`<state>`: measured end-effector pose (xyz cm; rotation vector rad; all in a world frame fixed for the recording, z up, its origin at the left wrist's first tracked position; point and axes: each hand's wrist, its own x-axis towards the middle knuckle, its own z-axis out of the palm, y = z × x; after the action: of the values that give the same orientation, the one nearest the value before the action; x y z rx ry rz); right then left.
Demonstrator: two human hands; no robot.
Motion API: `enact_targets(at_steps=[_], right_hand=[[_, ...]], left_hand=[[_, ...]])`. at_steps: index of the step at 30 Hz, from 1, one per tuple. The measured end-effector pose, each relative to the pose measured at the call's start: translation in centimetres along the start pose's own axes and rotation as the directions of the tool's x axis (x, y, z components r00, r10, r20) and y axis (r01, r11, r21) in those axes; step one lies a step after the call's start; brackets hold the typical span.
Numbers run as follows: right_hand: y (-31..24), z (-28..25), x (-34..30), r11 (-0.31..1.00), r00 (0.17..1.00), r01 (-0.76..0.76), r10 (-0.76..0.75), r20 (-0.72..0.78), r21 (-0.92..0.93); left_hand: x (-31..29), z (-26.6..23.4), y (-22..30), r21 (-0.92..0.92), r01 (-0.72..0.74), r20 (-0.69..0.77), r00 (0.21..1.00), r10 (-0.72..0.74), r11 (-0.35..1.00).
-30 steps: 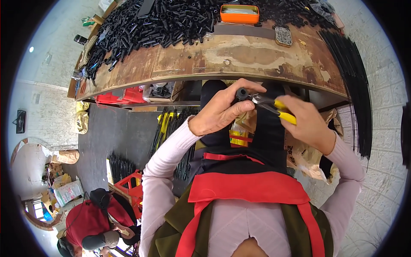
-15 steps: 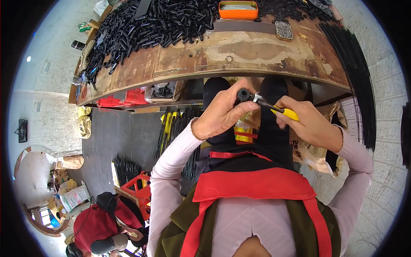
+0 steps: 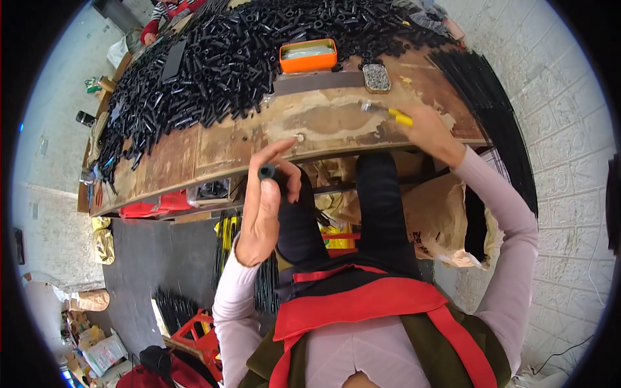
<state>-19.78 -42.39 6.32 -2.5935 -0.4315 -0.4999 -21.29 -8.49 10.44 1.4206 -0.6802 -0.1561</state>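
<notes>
A short black tube point(image 3: 266, 171) with its round open end facing up sits in my left hand point(image 3: 259, 223), between thumb and bent fingers, just in front of the table's near edge. My index finger stretches toward a small pale round spot point(image 3: 300, 137) at that edge. Over the tabletop, my right hand point(image 3: 432, 132) is closed around a yellow-handled tool point(image 3: 401, 118). Its slim metal end, blurred, points left and carries a silvery bit point(image 3: 367, 106) at the tip. Whether that bit belongs to the tool I cannot tell.
A large heap of black tubes point(image 3: 213, 71) covers the back and left of the wooden table point(image 3: 220, 145). Nearby stand an orange tin point(image 3: 308, 55) and a small tray of metal bits point(image 3: 376, 77). Long black rods point(image 3: 485, 97) hang over the right edge. Another person's hand point(image 3: 150, 39) shows far left.
My hands have parted. The tool has left the black tube and moved up and right over the tabletop in my right hand; my left hand has moved left and opened somewhat, still holding the tube.
</notes>
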Motion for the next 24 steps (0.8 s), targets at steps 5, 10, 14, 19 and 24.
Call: enact_targets(at_steps=[5, 10, 14, 19, 24], right_hand=[[6.0, 2.0, 5.7, 0.975, 0.994, -0.100, 0.105, 0.017, -0.200], [8.9, 3.9, 8.8, 0.943, 0.983, -0.126, 0.160, 0.089, -0.307], [8.7, 4.1, 9.6, 0.940, 0.970, -0.181, 0.218, 0.104, -0.289], [9.6, 3.6, 10.3, 0.958, 0.954, -0.274, 0.282, 0.105, -0.085], [9.7, 3.4, 10.8, 0.955, 0.930, -0.297, 0.288, 0.228, 0.006]], left_hand=[[0.1, 0.4, -2.7, 0.009, 0.097, 0.035, 0.995, -0.097, 0.995], [0.9, 0.4, -5.0, -0.027, 0.150, 0.100, 0.984, -0.146, 0.988], [1.7, 0.0, -5.6, -0.024, 0.218, 0.081, 0.973, -0.215, 0.976], [1.4, 0.6, -5.7, -0.052, 0.228, 0.086, 0.971, -0.223, 0.972], [0.2, 1.1, -5.0, -0.050, 0.204, 0.075, 0.977, -0.200, 0.978]])
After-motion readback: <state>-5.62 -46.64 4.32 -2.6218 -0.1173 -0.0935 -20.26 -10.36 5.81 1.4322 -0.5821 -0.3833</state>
